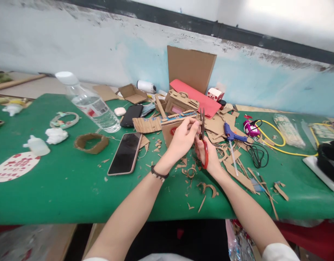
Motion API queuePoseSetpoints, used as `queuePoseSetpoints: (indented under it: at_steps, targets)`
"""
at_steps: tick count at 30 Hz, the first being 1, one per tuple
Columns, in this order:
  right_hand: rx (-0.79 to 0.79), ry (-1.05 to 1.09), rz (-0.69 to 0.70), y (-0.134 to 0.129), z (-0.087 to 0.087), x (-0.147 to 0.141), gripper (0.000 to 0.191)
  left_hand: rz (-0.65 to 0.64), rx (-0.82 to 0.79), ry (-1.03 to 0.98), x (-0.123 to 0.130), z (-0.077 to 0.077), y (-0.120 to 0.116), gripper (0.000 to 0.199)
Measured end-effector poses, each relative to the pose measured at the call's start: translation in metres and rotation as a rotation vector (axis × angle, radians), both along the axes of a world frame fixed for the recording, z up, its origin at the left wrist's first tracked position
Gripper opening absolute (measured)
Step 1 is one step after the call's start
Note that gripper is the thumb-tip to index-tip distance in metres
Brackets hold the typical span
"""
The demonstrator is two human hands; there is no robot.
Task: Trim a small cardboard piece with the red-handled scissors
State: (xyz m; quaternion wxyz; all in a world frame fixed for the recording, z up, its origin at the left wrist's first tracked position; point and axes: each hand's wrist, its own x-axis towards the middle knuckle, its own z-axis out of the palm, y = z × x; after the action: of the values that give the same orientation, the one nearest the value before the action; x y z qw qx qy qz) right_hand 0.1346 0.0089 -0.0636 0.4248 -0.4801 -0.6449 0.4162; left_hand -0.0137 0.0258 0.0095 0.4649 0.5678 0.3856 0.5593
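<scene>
My right hand (209,156) grips red-handled scissors (205,154), their dark blades pointing up and away from me. Beside the blades my left hand (183,135) is closed in a pinch on a small piece of cardboard, mostly hidden by the fingers. Behind my left hand stands a cardboard box (168,134) with a red print on its side. A cardboard camera-shaped model (180,103) lies just beyond it. Small cardboard discs (157,145) are scattered left of my hands, and curled cardboard offcuts (209,188) lie below them.
A blue glue gun (233,133) and cardboard scraps lie to the right, near a yellow cable (275,143). On the left are a phone (125,154), a cardboard ring (91,143) and a tilted-looking water bottle (92,105). A red sheet (195,96) and upright cardboard (190,67) stand by the wall.
</scene>
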Motion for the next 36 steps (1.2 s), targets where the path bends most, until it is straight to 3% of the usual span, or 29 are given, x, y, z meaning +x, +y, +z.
queuePoseSetpoints:
  at_steps: [7,18,24,36]
  targets:
    - [0.085,-0.111,-0.060,-0.004,0.004,0.001,0.044,0.075,0.049,0.030,0.003,0.003,-0.003,0.021]
    - [0.075,-0.157,-0.055,-0.005,0.000,0.000,0.050,0.070,0.027,-0.012,0.004,0.006,-0.003,0.019]
    - [0.031,-0.091,0.023,-0.008,0.004,-0.003,0.049,0.101,0.012,0.044,-0.001,0.004,-0.003,0.015]
    - [0.003,-0.103,0.045,-0.005,-0.002,-0.002,0.051,0.009,-0.043,0.123,-0.017,0.013,0.003,0.011]
